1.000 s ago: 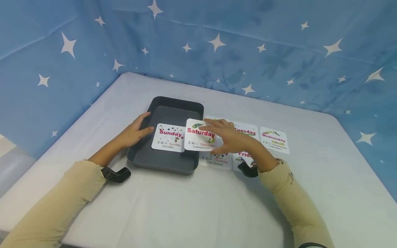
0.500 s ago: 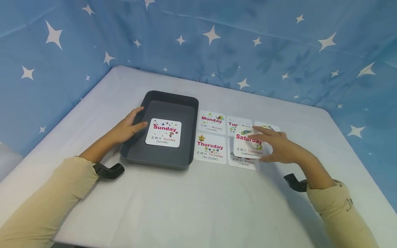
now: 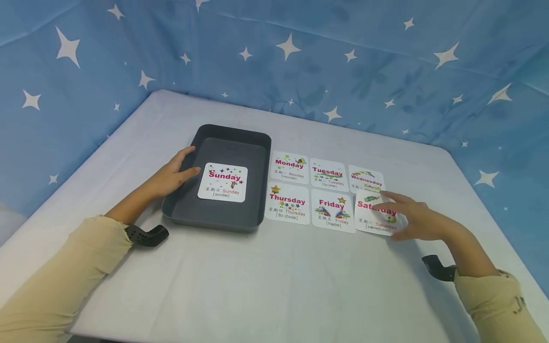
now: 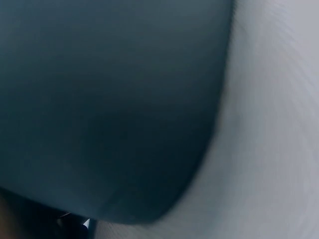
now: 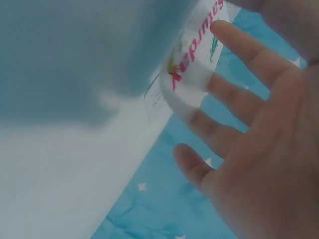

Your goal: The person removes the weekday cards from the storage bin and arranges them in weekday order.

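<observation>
My left hand [image 3: 171, 175] rests at the left rim of a dark grey tray [image 3: 214, 214] in the head view, fingers extended and thumb lying over the rim. A square white Sunday card [image 3: 222, 183] lies face up in this tray. Over to the right, my right hand [image 3: 422, 220] holds the Saturday card [image 3: 372, 223] by its edges between thumb and fingers. That card is just right of the Friday card [image 3: 332, 214] and covers the lower edge of the Wednesday card [image 3: 366, 177]. Whether it touches the table is hard to tell. The left wrist view shows the tray's wall [image 4: 114, 99].
Monday [image 3: 289, 167], Tuesday [image 3: 328, 175] and Wednesday cards form a back row right of the tray. The Thursday card [image 3: 287, 202] lies in front, next to Friday. A white cloth covers the table [image 3: 279, 276]; a blue star-patterned curtain [image 3: 274, 76] hangs behind.
My right hand has carried the Saturday card rightward from beside the Sunday card, past Friday, and lowered it. The left hand has stayed at the tray. The view has shifted slightly.
</observation>
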The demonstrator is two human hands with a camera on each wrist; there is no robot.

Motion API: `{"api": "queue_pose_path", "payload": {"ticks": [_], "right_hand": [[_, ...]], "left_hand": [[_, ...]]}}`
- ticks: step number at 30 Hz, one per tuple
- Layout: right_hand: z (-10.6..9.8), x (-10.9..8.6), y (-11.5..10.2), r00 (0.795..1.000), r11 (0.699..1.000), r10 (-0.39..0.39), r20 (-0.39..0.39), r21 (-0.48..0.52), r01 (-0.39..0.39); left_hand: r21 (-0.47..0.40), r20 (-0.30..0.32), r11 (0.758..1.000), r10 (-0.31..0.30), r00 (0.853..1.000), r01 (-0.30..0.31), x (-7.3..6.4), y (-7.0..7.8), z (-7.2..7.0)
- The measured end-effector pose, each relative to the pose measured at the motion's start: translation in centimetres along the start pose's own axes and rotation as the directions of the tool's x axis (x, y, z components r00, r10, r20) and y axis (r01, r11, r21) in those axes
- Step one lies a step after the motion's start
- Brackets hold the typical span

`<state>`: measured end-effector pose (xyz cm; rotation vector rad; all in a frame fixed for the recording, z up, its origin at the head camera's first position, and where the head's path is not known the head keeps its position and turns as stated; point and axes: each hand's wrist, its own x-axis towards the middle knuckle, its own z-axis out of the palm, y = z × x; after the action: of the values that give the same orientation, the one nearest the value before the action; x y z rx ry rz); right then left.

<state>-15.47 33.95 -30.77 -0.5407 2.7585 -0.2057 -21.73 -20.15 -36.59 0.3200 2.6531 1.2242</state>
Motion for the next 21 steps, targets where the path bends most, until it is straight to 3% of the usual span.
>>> {"api": "queue_pose_path", "payload": {"ticks": [9, 21], "right_hand": [[1.01, 0.2, 0.23, 0.998, 0.999, 0.036, 0.056, 0.018, -0.037], [0.66, 0.96, 0.1, 0.991, 0.998, 0.062, 0.115, 0.025, -0.065]], "left_hand": [[-0.009, -0.001, 1.0, 0.006, 1.0, -0.006, -0.07, 0.02, 0.02], [-0.012, -0.003, 1.0, 0.013, 1.0, -0.013, 0.02, -0.16, -0.03]]}}
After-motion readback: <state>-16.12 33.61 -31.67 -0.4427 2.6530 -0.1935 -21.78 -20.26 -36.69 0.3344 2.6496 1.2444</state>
